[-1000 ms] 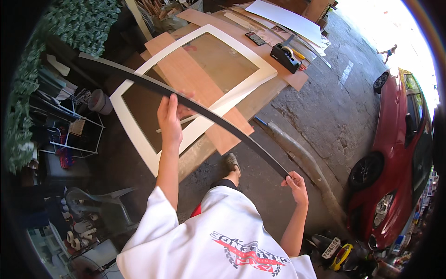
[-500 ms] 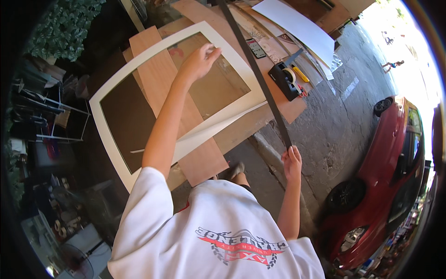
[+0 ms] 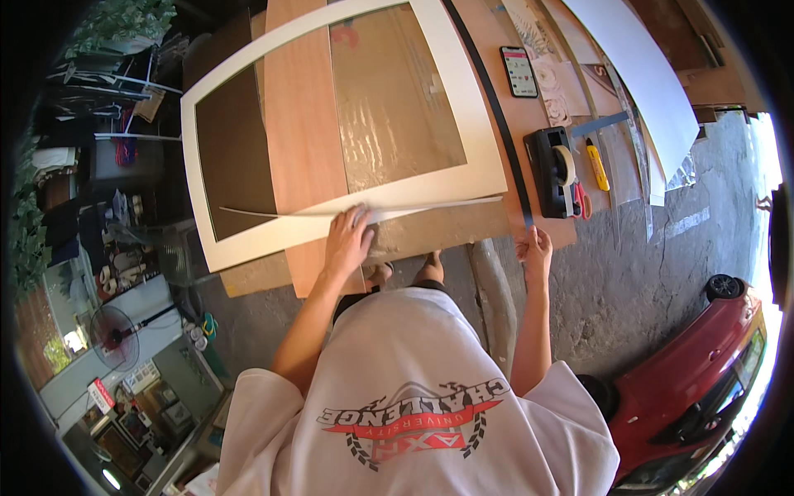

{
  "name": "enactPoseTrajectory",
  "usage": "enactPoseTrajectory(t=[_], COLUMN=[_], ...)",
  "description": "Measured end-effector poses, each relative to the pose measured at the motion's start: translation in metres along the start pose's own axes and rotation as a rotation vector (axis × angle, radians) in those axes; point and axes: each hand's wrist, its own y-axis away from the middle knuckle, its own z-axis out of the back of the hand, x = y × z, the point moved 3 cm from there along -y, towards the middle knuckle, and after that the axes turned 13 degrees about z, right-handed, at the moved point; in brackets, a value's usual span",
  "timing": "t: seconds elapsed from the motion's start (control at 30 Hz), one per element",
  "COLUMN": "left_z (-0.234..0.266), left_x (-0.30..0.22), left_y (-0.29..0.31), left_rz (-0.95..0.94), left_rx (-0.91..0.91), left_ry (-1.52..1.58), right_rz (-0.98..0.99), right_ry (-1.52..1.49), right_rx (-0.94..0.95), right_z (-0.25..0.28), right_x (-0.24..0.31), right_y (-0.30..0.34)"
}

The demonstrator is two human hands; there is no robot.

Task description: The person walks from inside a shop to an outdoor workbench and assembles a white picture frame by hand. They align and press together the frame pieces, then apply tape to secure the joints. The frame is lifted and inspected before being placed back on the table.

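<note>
Left hand (image 3: 347, 240) pressed flat, fingers spread, on near edge of white frame (image 3: 475, 140) lying on bench (image 3: 430, 236). Right hand (image 3: 536, 248) pinching near end of long dark strip (image 3: 496, 116), running toward 12 o'clock along frame's right side. Tape dispenser (image 3: 552, 172) at 3 o'clock of strip.

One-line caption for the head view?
Left hand presses a white frame on the workbench; right hand holds a long black strip.

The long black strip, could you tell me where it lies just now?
In the head view the long black strip runs along the right side of the white frame, its near end held by the right hand, left of the tape dispenser.
</note>
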Motion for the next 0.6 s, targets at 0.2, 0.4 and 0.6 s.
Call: enactPoseTrajectory(t=[0.2,0.4,0.6], left_z=[-0.012,0.011,0.052], left_x=[-0.002,-0.016,-0.030], left_y=[-0.026,-0.009,0.024], left_rz=[-0.053,-0.239,-0.221], left_rx=[-0.068,-0.255,-0.438], left_ry=[-0.148,-0.208,-0.208], right_rz=[-0.132,-0.360,-0.146], right_ry=[0.533,-0.035,-0.295], right_rx=[0.214,0.321,0.440], right_z=[-0.024,-0.108,-0.122], right_x=[0.058,0.058,0.084], right_y=[0.036,0.037,0.046])
